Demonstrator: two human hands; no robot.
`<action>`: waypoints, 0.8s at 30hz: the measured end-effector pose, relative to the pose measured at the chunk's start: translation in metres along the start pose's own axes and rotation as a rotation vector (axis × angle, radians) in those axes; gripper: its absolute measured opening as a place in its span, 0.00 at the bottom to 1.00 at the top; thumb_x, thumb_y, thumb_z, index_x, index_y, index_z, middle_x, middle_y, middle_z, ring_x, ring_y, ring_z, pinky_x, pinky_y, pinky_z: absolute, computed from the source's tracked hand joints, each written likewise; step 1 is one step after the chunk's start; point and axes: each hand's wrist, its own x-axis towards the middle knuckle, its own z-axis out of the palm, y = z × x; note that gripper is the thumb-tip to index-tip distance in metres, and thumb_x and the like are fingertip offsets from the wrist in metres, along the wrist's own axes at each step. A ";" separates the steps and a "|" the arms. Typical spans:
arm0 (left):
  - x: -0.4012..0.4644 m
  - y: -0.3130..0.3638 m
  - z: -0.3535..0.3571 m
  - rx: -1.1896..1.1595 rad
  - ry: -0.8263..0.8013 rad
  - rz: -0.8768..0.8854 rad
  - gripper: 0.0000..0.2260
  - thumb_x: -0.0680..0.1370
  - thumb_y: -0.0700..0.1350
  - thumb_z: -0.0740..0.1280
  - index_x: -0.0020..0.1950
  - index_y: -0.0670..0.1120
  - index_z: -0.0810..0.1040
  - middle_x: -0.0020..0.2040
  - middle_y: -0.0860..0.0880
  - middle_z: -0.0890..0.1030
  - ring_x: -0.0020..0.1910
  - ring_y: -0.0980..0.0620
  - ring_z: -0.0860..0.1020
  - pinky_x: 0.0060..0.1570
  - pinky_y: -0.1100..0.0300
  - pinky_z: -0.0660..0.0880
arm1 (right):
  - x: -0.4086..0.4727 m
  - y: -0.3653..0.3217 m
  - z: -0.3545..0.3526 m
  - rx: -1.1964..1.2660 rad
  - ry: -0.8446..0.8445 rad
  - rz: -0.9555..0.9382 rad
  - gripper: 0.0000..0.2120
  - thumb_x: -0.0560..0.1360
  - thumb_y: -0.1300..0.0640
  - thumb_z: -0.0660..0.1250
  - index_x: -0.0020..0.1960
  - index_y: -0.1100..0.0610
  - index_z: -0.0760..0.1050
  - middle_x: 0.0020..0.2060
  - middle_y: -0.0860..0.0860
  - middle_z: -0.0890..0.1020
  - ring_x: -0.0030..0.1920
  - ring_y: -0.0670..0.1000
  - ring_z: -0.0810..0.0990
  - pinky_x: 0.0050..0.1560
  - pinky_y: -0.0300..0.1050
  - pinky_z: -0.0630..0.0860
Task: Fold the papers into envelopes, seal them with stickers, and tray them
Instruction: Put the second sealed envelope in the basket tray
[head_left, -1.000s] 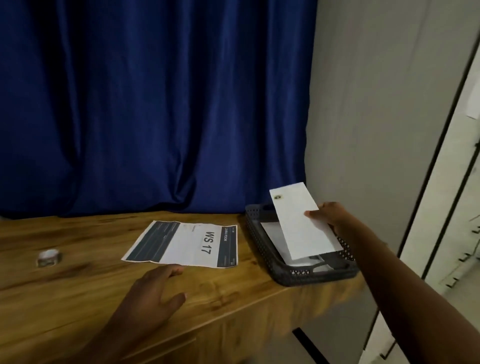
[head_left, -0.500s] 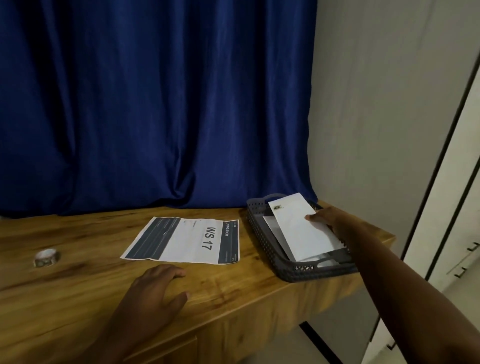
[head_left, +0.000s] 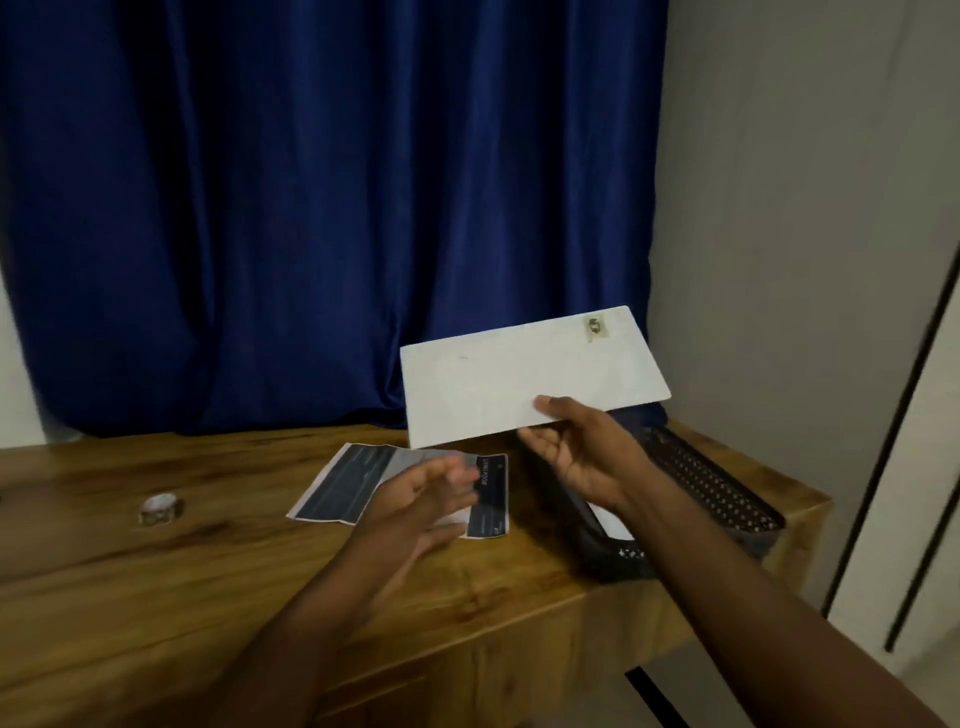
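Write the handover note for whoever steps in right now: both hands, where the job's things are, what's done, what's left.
Right hand: pinches the folded envelope by its near edge, in the air beside the tray. Its sticker is already on.
Left hand: open, holding nothing, above the printed sheet.
Tray: on the desk's right end, with white paper inside.
Sticker roll: on the desk, far left.
Done: this envelope is folded and sealed.
Left: tray it.
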 end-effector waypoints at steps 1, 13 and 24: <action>0.004 0.006 0.006 -0.161 0.036 -0.003 0.24 0.71 0.56 0.72 0.66 0.49 0.77 0.60 0.47 0.86 0.61 0.46 0.84 0.64 0.43 0.79 | -0.002 0.017 0.013 -0.021 -0.017 0.014 0.20 0.75 0.70 0.70 0.66 0.62 0.75 0.61 0.63 0.83 0.53 0.60 0.87 0.44 0.49 0.87; 0.018 0.030 -0.094 -0.402 0.350 0.101 0.13 0.82 0.45 0.68 0.67 0.45 0.77 0.57 0.44 0.87 0.52 0.47 0.87 0.44 0.53 0.84 | 0.014 -0.004 -0.001 -0.636 -0.117 0.010 0.19 0.84 0.51 0.62 0.69 0.61 0.75 0.63 0.61 0.83 0.62 0.62 0.83 0.68 0.63 0.75; 0.043 -0.003 -0.030 0.193 0.186 0.096 0.08 0.82 0.52 0.68 0.59 0.52 0.79 0.51 0.49 0.88 0.47 0.44 0.87 0.43 0.49 0.84 | 0.030 -0.056 -0.029 -0.995 0.125 0.017 0.07 0.77 0.59 0.74 0.52 0.61 0.83 0.51 0.60 0.88 0.45 0.56 0.88 0.44 0.47 0.83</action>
